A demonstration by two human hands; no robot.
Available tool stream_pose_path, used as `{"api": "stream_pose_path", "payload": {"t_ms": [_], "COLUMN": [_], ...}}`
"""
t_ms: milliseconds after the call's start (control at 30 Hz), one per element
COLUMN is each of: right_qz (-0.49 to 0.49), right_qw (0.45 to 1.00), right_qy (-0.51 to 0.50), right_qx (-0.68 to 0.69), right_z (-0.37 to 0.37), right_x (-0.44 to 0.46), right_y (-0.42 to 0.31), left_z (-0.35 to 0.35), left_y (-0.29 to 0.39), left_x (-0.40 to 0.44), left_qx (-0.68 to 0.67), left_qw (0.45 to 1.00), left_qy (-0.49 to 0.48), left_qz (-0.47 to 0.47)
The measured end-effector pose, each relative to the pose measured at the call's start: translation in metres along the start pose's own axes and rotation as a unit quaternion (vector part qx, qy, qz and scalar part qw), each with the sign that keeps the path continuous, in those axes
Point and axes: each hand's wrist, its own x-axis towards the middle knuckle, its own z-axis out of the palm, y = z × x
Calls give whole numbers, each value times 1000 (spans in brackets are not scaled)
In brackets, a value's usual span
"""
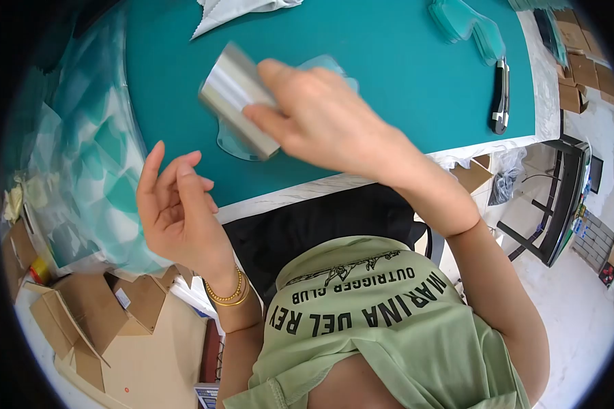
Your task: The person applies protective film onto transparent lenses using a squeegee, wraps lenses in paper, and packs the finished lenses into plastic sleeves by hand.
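Observation:
My right hand (320, 112) grips a silver rectangular metal piece (233, 95), blurred by motion, with thumb and fingers at its right side; its exact kind cannot be made out. Beneath it, a clear bluish film piece with rounded lobes (235, 144) lies on the green mat (402, 95), partly hidden by the metal and the hand. My left hand (181, 211) is raised near the mat's front left edge, palm up, fingers loosely curled and apart, holding nothing. A gold bracelet (228, 293) circles the left wrist.
A stack of teal see-through mask-shaped pieces (467, 27) lies at back right, beside a black utility knife (501, 95). A white zigzag-edged packet (242, 8) is at the back. Large clear bags of teal pieces (92, 184) fill the left side, above cardboard boxes (89, 307).

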Motion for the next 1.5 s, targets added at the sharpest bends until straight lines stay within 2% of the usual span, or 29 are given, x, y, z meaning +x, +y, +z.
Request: {"api": "stream_pose_path", "payload": {"t_ms": [67,167,300,333,400,433,533,600,667,700,800,833,900,933,967,1000,1033,1067,1100,1133,1167,1233,1300,1333,1400,1500], "right_qz": [-3,-39,7,-24,-23,10,-37,2,-40,-25,-45,-83,-27,48,79,175,220,218,151,84,22,-88,-192,-219,-190,-223], "right_qw": [999,999,1000,999,1000,998,999,999,999,999,998,996,997,995,992,981,972,973,966,928,897,958,970,963,958,944], "right_qy": [-38,13,5,23,0,-60,-33,-33,23,-19,-49,7,72,81,99,81,77,76,117,155,213,151,55,30,-28,-26], "right_qx": [28,30,-16,-23,-11,-14,-5,-5,-12,-5,14,11,-4,21,20,16,-14,-15,-175,-328,-387,-229,-138,-152,-215,-242], "right_z": [1,-13,-12,-5,3,-5,-16,-14,1,5,1,1,-33,-52,-67,-80,-88,-90,-91,-89,-87,-78,-53,-40,-29,-27], "right_x": [-4,2,4,3,-2,0,4,3,1,0,-4,-7,-18,-26,-34,-43,-50,-56,-60,-60,-56,-38,-16,-4,12,19], "right_y": [-4,4,6,6,2,-8,-1,-2,1,-3,-2,11,21,25,34,44,51,59,67,65,62,50,39,42,33,24], "left_z": [-1,-5,-13,-12,-9,-8,-10,-14,-13,-11,-4,-5,-8,-10,-11,-10,-10,-12,-12,-13,-13,-11,-12,-14,-21,-28], "left_y": [5,8,6,6,8,10,13,11,11,12,16,15,11,9,8,7,5,-4,-7,-8,-7,-1,5,8,8,21], "left_x": [1,2,0,0,0,1,2,2,3,3,6,7,7,5,2,-1,-4,-5,-6,-6,-7,-7,-5,-5,-1,4], "left_qx": [-3,2,-16,-21,-20,-17,-18,-12,-14,-18,-15,-4,7,15,17,37,57,44,44,46,49,59,76,78,83,111], "left_qw": [1000,999,999,999,999,999,998,998,998,998,998,998,998,998,998,999,998,998,998,998,998,997,995,994,992,991], "left_qy": [6,28,40,44,39,37,42,44,43,40,23,19,18,11,16,2,-14,-25,-23,-30,-39,-38,-37,-40,-34,-23], "left_qz": [15,14,22,20,25,26,34,35,43,43,53,57,58,58,54,35,18,24,25,27,29,44,61,70,93,71]}}
